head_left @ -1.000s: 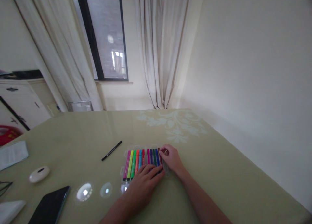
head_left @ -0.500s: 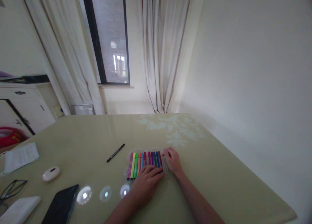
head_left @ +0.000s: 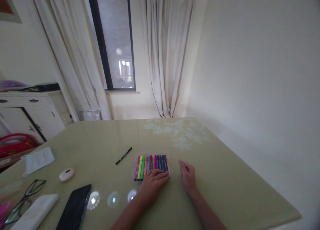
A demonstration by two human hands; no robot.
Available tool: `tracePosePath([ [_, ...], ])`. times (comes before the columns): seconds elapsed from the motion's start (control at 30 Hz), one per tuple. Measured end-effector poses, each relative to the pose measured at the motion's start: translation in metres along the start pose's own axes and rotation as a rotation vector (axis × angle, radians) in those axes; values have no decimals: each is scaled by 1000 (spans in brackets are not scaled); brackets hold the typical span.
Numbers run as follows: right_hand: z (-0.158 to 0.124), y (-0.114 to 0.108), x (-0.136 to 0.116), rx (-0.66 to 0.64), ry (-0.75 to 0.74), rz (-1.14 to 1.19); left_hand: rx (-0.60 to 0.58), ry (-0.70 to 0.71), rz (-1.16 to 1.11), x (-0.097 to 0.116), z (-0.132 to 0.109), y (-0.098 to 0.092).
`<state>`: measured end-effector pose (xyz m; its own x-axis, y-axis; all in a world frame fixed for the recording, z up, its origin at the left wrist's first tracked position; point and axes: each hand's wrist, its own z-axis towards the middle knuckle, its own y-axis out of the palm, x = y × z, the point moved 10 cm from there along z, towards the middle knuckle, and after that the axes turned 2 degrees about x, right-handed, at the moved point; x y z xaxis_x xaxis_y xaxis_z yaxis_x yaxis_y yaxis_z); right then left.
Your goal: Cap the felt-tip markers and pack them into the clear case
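A clear plastic case (head_left: 133, 175) lies on the table with a row of coloured markers (head_left: 142, 165) in it, pink, yellow, green, orange, blue, red and darker ones. My left hand (head_left: 153, 183) rests flat over the lower right part of the row, fingers stretched out and covering the lower ends of several markers. To the right of the case, apart from it, my right hand (head_left: 188, 176) is closed with its fingers curled in, and nothing shows in it. A black pen (head_left: 124, 155) lies on the table to the left of the case.
On the table (head_left: 232, 186) at left are a black phone (head_left: 75, 206), a white flat box-like object (head_left: 36, 211), glasses (head_left: 35, 187), a small pale round case (head_left: 66, 174) and a face mask (head_left: 40, 160). A wall (head_left: 262, 90) runs along the right edge.
My right hand has moved right, away from the case's edge, and its fingers have curled in. My left hand stays over the markers. The view has turned slightly left.
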<state>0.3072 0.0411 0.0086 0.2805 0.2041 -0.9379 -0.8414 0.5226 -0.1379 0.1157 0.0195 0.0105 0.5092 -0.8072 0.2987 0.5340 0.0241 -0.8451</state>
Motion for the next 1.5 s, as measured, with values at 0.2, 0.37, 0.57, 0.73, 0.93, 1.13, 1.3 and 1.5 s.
tracePosePath([
  [0.2,-33,-22,-7,-43,11,-13,-7,-15,-14,1,-4,-2],
  [0.37,-50,-37,-9,-36,26,-73,7,-14,15,3,-6,-5],
  [0.57,-54,-40,-6,-43,55,-104,82,-8,37,7,-8,-17],
  [0.73,-46,-35,-5,-46,62,-102,268,-85,85,-3,-12,-39],
  [0.93,-40,-28,-7,-77,69,-137,484,-523,245,-90,-42,-91],
  [1.13,-41,-25,-5,-99,62,-160,335,-931,466,-174,-92,-123],
  [1.3,-43,-27,-6,-99,61,-151,238,-989,421,-182,-100,-115],
  [1.5,-46,-24,-4,-135,61,-173,290,-1006,385,-180,-104,-122],
])
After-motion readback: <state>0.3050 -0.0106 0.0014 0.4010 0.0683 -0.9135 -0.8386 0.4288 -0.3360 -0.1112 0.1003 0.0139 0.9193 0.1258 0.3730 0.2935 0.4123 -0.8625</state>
